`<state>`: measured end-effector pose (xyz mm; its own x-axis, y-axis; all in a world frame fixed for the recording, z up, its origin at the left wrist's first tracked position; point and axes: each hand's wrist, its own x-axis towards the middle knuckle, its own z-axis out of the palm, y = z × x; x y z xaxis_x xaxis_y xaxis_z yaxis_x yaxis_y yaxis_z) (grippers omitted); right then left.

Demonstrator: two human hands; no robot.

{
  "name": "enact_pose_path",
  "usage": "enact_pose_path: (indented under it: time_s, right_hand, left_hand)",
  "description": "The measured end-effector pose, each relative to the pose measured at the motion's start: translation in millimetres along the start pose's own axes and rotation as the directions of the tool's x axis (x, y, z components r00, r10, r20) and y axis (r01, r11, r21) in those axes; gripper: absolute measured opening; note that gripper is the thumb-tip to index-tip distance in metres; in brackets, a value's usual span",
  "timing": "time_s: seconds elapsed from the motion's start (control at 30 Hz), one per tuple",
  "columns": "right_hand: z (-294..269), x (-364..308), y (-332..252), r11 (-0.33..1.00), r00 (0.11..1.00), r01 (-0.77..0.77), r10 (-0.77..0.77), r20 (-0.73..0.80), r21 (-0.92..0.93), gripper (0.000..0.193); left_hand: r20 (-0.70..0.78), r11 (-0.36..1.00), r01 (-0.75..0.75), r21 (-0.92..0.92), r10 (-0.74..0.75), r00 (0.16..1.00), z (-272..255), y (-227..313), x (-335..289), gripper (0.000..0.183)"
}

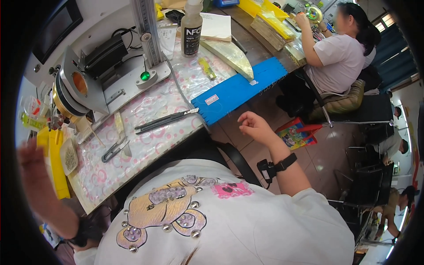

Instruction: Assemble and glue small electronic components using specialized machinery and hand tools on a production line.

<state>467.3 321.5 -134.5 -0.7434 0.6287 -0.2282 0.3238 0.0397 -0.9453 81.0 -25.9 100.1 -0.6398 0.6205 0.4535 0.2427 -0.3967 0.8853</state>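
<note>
A long table [145, 145] covered in clear plastic with pink circles runs from the lower left toward the upper right. On its left part stands a grey machine [88, 79] with a round lens housing and an upright metal column [145, 31] beside a green button. A blue board [240, 88] lies on the table's near edge, further right, with a small white label on it. At the far end a co-worker [335, 57] in a pale shirt sits on a chair, hands raised to a round object.

A plastic bottle [191, 28] with a dark label stands behind the machine. Yellow trays [55, 163] sit at the left edge, next to a small dish [68, 159] of tiny parts. Long black tweezers [165, 120] lie in the middle of the plastic sheet, and small snips [115, 149] lie to their left, near the dish.

The 2 hands are well apart and both empty. The left hand [28, 163] is raised, blurred, fingers spread, beside the yellow trays. The right hand [254, 128] hovers off the table's edge with fingers loosely curled, just below the blue board and touching nothing; a black band sits on its wrist
</note>
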Motion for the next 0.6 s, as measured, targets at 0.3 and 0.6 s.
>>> enact_pose_path:
  time_s: [0.3,0.6]
  right_hand:
    - [24,22,48,0.996,0.951,0.044,-0.066,-0.302,-0.08,0.014]
    - [17,29,79,0.898,0.871,-0.436,0.438,-0.222,0.059,0.023]
  left_hand:
    - [0.95,0.633,-0.717,0.292,-0.103,0.296,206,-152,-27,0.012]
    - [0.967,0.541,-0.818,0.194,0.035,0.253,215,-182,-34,0.013]
